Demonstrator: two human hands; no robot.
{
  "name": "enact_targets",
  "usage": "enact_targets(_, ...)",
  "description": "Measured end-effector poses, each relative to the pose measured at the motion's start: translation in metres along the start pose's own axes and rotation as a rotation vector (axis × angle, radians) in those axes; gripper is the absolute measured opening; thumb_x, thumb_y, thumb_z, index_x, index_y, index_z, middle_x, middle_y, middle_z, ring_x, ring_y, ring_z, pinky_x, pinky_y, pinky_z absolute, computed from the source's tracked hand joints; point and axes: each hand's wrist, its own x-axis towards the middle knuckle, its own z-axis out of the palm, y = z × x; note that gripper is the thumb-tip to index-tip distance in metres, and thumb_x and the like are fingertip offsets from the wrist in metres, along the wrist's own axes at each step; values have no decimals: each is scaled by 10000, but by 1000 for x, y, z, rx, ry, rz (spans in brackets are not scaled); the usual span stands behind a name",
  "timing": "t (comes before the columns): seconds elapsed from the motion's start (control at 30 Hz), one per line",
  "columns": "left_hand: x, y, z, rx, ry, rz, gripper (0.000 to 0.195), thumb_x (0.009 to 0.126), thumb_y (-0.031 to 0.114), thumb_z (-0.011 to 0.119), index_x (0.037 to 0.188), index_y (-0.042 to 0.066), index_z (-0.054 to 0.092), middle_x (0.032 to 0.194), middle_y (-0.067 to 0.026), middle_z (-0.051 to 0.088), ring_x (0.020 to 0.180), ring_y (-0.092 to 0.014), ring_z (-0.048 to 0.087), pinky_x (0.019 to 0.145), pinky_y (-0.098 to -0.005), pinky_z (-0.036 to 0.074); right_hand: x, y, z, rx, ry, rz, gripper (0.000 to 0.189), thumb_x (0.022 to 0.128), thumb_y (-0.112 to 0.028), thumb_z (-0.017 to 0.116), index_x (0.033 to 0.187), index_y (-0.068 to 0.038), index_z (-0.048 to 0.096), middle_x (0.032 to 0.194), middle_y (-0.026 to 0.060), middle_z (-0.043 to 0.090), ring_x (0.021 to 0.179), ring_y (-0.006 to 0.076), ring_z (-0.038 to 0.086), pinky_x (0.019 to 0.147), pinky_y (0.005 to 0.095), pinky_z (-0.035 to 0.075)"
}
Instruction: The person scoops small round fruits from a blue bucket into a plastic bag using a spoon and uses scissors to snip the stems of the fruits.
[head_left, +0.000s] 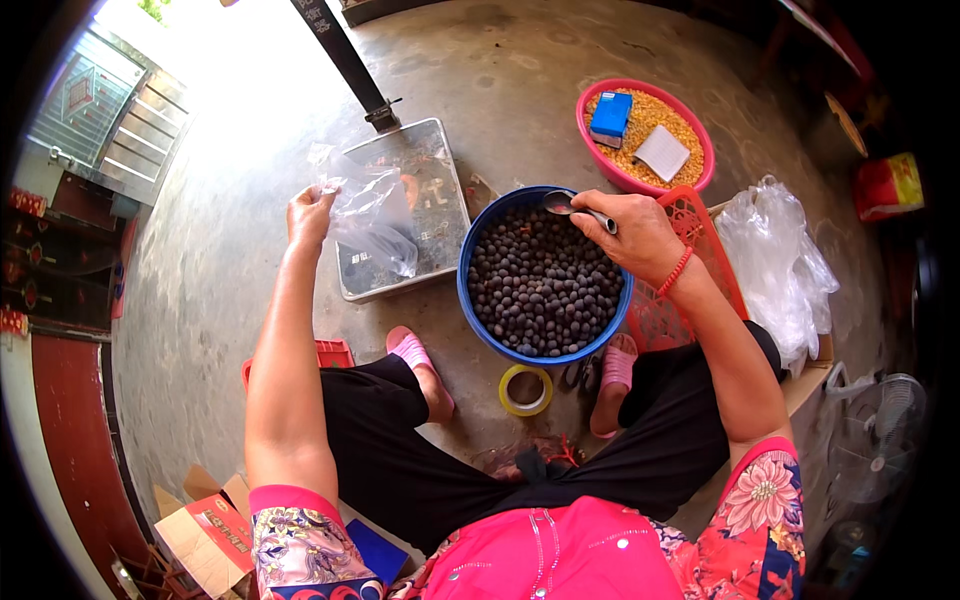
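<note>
My left hand (310, 214) pinches the upper edge of a clear plastic bag (371, 217), which hangs over the platform scale (442, 176). The bag looks thin and crumpled, and I see nothing inside it. In my right hand (626, 229) is a metal spoon (559, 202), held by its handle above the far right rim of a blue bucket (466, 315). Small dark round fruits or seeds (540, 289) fill much of the bucket. The spoon's bowl seems to carry nothing, though its inside is partly in glare.
A roll of yellowish tape (526, 390) and dark-handled scissors (581, 373) lie between my feet. Right of the bucket are a red plastic basket (697, 225) and a heap of clear bags (776, 262). Beyond stands a pink basin (587, 142) of yellow grain holding a blue box (611, 114).
</note>
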Motion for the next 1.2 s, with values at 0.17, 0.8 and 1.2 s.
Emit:
enact_targets(0.17,-3,14,-11,-76,-17,-11,197,810,241,706,687,97,654,537,76,453,433,-34,320,396,-238,230,-2,8,18,-50,44,-130,241,881,-297,574,985,-84,614,798,150,640,732,333,615,653,425,487)
enact_targets(0.8,-107,166,-23,-602,-226,283,196,864,137,651,1008,7,669,947,-61,678,820,-80,608,671,-219,511,-18,40,35,380,31,250,280,900,-283,533,900,-33,657,697,109,665,645,184,647,618,321,503)
enact_targets(1.2,-128,181,18,-597,-458,254,131,863,129,652,946,32,683,815,-1,657,684,-37,563,611,-192,453,-17,57,44,756,-107,494,328,934,-302,449,916,-34,636,688,75,663,619,101,619,583,214,485)
